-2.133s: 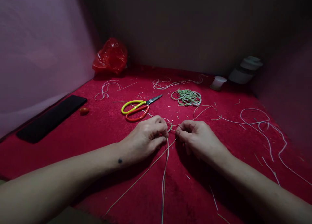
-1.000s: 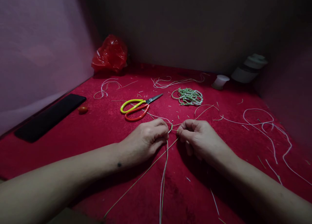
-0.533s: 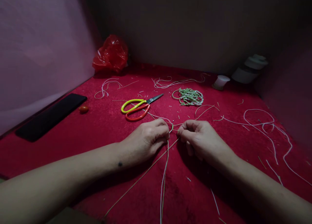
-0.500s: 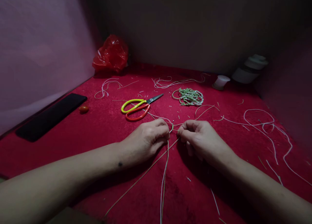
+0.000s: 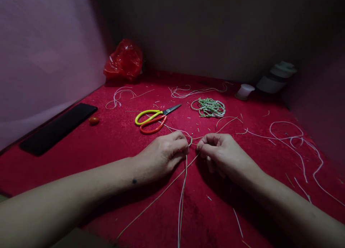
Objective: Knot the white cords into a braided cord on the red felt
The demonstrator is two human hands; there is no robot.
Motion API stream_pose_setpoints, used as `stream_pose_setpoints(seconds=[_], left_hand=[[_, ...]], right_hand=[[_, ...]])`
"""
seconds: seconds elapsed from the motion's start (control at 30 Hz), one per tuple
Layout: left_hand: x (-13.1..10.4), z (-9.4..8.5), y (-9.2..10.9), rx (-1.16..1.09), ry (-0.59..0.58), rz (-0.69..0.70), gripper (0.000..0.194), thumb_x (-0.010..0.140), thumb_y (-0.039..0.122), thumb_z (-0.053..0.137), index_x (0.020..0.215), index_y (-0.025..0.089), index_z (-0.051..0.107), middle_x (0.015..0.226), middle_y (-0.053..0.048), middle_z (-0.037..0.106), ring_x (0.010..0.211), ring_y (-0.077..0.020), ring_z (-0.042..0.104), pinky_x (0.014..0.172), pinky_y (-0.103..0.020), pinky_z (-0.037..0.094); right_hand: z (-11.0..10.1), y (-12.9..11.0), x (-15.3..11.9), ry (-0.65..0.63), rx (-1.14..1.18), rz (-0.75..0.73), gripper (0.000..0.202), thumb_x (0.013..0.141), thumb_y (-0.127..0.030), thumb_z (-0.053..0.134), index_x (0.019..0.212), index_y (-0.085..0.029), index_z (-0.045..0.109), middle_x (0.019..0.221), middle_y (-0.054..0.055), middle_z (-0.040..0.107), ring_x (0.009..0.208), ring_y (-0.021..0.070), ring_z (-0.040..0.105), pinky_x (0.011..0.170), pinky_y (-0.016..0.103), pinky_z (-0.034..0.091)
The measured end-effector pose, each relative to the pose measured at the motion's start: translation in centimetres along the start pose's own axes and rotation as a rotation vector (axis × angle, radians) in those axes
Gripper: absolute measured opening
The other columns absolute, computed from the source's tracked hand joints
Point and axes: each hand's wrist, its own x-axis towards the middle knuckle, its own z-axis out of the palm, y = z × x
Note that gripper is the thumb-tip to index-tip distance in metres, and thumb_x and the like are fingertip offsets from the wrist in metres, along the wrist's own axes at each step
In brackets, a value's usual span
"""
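Note:
Low over the red cloth, my left hand (image 5: pixel 169 150) is closed in a pinch on thin cords (image 5: pixel 182 194), pale and greenish, which trail down toward the near edge. Facing it, my right hand (image 5: pixel 219 149) pinches a greenish cord that runs to a small green knotted piece (image 5: pixel 191 140) between the hands. A pin-like tip shows at the top of this piece. One tan cord (image 5: pixel 153 201) slants from my right fingertips down to the lower left. Scissors (image 5: pixel 157 119) with yellow and red handles lie just beyond my left hand, blades parted slightly.
Beyond the hands lies a pile of green-and-white braided cord (image 5: pixel 211 108). Loose white cord (image 5: pixel 293 136) spreads at right. A white spool (image 5: pixel 245 91) and a bottle (image 5: pixel 277 77) stand at the back right, a red plastic bag (image 5: pixel 124 61) back left. A black flat object (image 5: pixel 58 129) and an orange-red oval (image 5: pixel 94 121) lie left.
Almost nothing differs. The whole view has shifted very slightly, and both hands keep their pinch on the cords beside the knotted piece.

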Motion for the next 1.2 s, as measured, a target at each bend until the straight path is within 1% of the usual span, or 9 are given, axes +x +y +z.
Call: stream_pose_setpoints(seconds=[0.2, 0.6, 0.9, 1.07, 1.2], left_hand=[[-0.01, -0.03, -0.01, -0.004, 0.005, 0.006, 0.012, 0.082, 0.010, 0.045, 0.076, 0.012, 0.055, 0.087, -0.007, 0.054, 0.079, -0.0119, 0.051, 0.072, -0.024, 0.043], [0.02, 0.03, 0.07, 0.008, 0.008, 0.007, 0.011, 0.081, 0.009, 0.045, 0.076, 0.012, 0.054, 0.087, -0.007, 0.055, 0.078, -0.0122, 0.051, 0.072, -0.025, 0.044], [-0.03, 0.13, -0.05, 0.010, 0.015, 0.009, 0.012, 0.082, 0.009, 0.044, 0.077, 0.012, 0.055, 0.086, -0.007, 0.054, 0.078, -0.0125, 0.051, 0.073, -0.026, 0.044], [-0.02, 0.12, 0.04, 0.004, 0.028, 0.005, 0.012, 0.081, 0.008, 0.045, 0.078, 0.012, 0.055, 0.087, -0.007, 0.055, 0.078, -0.0122, 0.052, 0.073, -0.025, 0.044], [-0.11, 0.18, 0.27, 0.018, 0.024, -0.011, 0.012, 0.081, 0.010, 0.046, 0.080, 0.012, 0.058, 0.087, -0.007, 0.055, 0.078, -0.0123, 0.053, 0.073, -0.025, 0.045]], right_hand=[[-0.04, 0.05, -0.02, -0.013, 0.000, -0.017, 0.014, 0.075, -0.027, 0.048, 0.064, -0.018, 0.051, 0.034, -0.006, 0.044, 0.023, 0.0059, 0.029, 0.024, 0.018, 0.020], [0.06, -0.08, -0.22, 0.012, 0.014, -0.020, 0.014, 0.077, -0.025, 0.048, 0.064, -0.019, 0.049, 0.034, -0.006, 0.045, 0.024, 0.0055, 0.029, 0.025, 0.017, 0.019], [0.08, -0.02, -0.26, 0.015, 0.033, -0.024, 0.013, 0.076, -0.024, 0.048, 0.064, -0.019, 0.049, 0.033, -0.006, 0.045, 0.023, 0.0060, 0.028, 0.025, 0.017, 0.018], [0.13, 0.09, -0.13, 0.010, 0.041, -0.018, 0.015, 0.075, -0.027, 0.049, 0.063, -0.019, 0.048, 0.033, -0.005, 0.046, 0.022, 0.0061, 0.029, 0.025, 0.016, 0.018], [0.27, 0.63, 0.12, 0.007, 0.048, -0.018, 0.015, 0.073, -0.031, 0.050, 0.065, -0.019, 0.049, 0.032, -0.005, 0.045, 0.022, 0.0058, 0.028, 0.025, 0.016, 0.019]])
